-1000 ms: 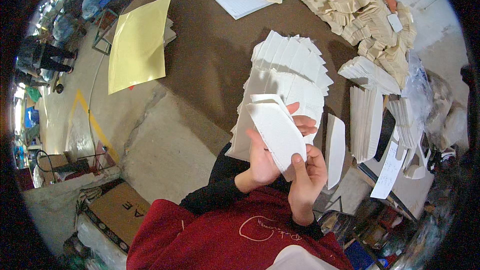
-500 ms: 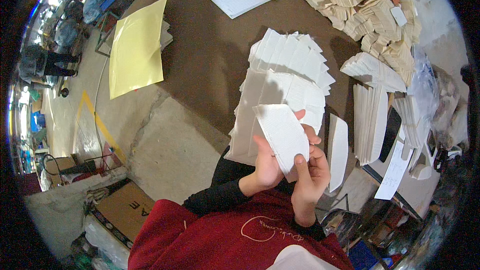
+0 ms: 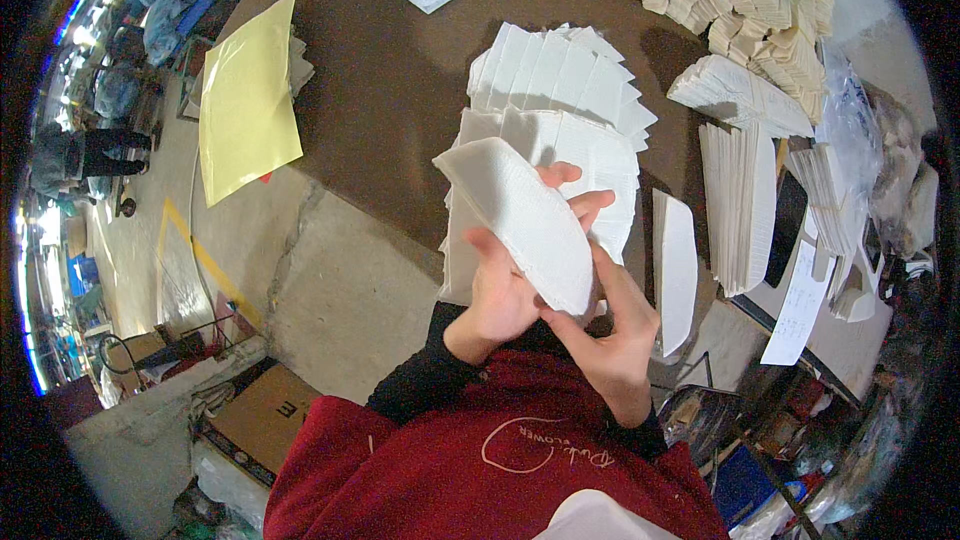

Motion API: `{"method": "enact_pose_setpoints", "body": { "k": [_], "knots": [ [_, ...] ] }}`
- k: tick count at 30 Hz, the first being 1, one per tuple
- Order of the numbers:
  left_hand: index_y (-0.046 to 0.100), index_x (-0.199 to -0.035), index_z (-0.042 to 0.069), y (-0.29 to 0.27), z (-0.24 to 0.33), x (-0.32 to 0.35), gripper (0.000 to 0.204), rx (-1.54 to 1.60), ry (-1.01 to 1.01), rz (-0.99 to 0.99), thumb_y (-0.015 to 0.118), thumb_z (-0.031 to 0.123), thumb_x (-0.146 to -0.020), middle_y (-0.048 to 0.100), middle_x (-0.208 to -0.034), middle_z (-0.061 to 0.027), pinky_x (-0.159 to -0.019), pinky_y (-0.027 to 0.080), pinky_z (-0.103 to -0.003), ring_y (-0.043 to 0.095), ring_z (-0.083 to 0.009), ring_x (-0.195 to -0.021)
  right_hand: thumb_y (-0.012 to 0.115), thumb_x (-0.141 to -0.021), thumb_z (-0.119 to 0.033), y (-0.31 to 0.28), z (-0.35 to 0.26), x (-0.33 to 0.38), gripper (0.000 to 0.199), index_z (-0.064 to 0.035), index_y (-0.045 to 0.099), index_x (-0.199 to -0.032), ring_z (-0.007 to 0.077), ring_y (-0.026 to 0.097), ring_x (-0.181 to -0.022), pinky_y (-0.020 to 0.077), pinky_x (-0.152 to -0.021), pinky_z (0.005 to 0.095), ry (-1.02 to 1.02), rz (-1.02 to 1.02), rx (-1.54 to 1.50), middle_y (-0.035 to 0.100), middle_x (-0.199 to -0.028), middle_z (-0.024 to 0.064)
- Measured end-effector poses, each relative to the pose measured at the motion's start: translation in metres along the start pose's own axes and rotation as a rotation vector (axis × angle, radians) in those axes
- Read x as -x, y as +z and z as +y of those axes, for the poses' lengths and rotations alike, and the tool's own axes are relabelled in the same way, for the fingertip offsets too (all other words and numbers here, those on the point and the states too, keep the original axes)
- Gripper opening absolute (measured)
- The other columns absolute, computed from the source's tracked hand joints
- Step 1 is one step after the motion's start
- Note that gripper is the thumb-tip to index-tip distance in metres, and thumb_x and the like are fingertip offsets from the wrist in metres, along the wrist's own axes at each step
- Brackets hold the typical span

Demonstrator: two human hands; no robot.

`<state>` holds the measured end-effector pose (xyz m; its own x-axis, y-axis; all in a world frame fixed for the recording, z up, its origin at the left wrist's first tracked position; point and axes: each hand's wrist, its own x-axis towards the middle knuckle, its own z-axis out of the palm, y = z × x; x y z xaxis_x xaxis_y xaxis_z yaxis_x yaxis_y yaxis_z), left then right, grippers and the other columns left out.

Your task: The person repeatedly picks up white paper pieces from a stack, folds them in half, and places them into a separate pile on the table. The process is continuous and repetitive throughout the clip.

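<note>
A white, curved cut panel (image 3: 530, 220), cloth-like and perhaps a thin stack of such panels, is held tilted between my hands. My left hand (image 3: 497, 292) cradles it from below and behind, with the thumb along its left edge and fingertips showing past its right side. At its lower right edge, my right hand (image 3: 618, 335) pinches the tip between thumb and fingers. Just beyond lie fanned stacks of similar white panels (image 3: 560, 70), overlapping on the brown table (image 3: 370, 110). A narrow white curved piece (image 3: 676, 270) sits right of my right hand.
Upright bundles of white panels (image 3: 738, 210) stand at the right, near a white written strip (image 3: 792, 310). Cream bundles (image 3: 735, 0) heap at the far right. A yellow sheet (image 3: 250, 100) hangs over the table's left edge. A person (image 3: 85, 155) stands at the far left.
The white panel has turned to show a longer curved face and risen slightly to the left. My right hand has shifted its grip to the panel's lower tip. The view has moved slightly.
</note>
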<state>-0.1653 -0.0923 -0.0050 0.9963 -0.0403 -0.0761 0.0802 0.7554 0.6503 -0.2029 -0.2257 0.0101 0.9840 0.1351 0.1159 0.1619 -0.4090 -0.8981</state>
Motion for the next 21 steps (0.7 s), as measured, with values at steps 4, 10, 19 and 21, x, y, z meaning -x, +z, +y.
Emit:
{"method": "enact_pose_setpoints", "body": {
  "k": [4, 10, 19, 21],
  "knots": [
    [0.026, -0.154, 0.007, -0.009, 0.002, -0.003, 0.103, -0.039, -0.004, -0.136, 0.037, 0.084, -0.086, 0.048, -0.124, -0.0070, -0.106, 0.042, -0.045, 0.051, -0.0293, -0.124, 0.088, -0.070, -0.009, -0.002, 0.003, -0.003, 0.067, 0.0077, 0.060, -0.128, 0.0326, 0.072, -0.097, 0.0574, -0.081, 0.0371, -0.085, 0.065, 0.019, 0.070, -0.107, 0.0240],
    [0.021, -0.158, 0.007, -0.007, -0.007, -0.004, 0.103, 0.132, 0.074, -0.119, 0.036, 0.081, -0.088, 0.047, -0.114, -0.0039, -0.100, 0.043, -0.044, 0.052, -0.0244, -0.108, 0.087, -0.070, -0.007, -0.007, -0.001, -0.005, 0.062, 0.0075, 0.061, -0.125, 0.0350, 0.073, -0.095, 0.0579, -0.079, 0.0375, -0.098, 0.020, 0.052, 0.069, -0.107, 0.0258],
    [0.043, -0.135, 0.006, 0.009, -0.008, -0.001, 0.083, 0.238, 0.132, 0.062, 0.039, 0.077, -0.093, 0.045, -0.101, -0.0030, -0.083, 0.044, -0.039, 0.046, -0.0211, -0.091, 0.084, -0.072, -0.005, 0.007, -0.003, -0.006, 0.058, 0.0084, 0.061, -0.124, 0.0364, 0.073, -0.093, 0.0590, -0.077, 0.0378, -0.154, 0.101, 0.108, 0.069, -0.105, 0.0266],
    [0.044, -0.126, 0.008, 0.010, -0.009, -0.002, 0.085, 0.338, 0.161, 0.030, 0.039, 0.084, -0.088, 0.045, -0.099, -0.0039, -0.082, 0.043, -0.038, 0.048, -0.0215, -0.091, 0.085, -0.071, -0.007, 0.001, -0.005, -0.007, 0.069, 0.0094, 0.055, -0.131, 0.0368, 0.068, -0.107, 0.0552, -0.089, 0.0400, -0.103, -0.004, 0.085, 0.065, -0.116, 0.0286]
  ]
}}
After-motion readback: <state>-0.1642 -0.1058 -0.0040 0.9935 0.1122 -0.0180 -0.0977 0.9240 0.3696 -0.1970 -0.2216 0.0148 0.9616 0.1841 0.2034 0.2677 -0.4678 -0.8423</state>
